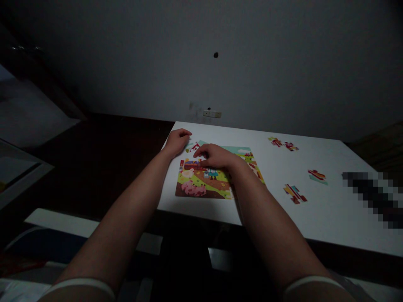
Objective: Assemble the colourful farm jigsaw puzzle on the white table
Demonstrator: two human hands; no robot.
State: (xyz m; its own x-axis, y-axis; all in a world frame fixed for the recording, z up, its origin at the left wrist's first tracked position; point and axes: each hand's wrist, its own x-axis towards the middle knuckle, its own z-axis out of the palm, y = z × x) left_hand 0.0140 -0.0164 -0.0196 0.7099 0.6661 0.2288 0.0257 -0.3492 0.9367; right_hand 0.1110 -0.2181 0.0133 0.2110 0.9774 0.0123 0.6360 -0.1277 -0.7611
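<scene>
The jigsaw puzzle (201,180), a farm picture, lay part-built on the white table (315,218). Its pieces looked like thin, light, stiff card, best lifted by their edges. The right hand (214,156) lay narrow across the puzzle's middle, the left hand (178,141) curled at its far left corner; neither grip could be told. Loose pieces (294,193), irregular clusters, lay well to the right.

A white table (327,218) stands against the wall. On its top, near the left side, lies a puzzle (201,186) with a farm picture, and it is not complete. To the right, well apart from it, lie loose pieces: two pieces (276,141) close together near the far edge, and two other pieces (317,176) nearer.
</scene>
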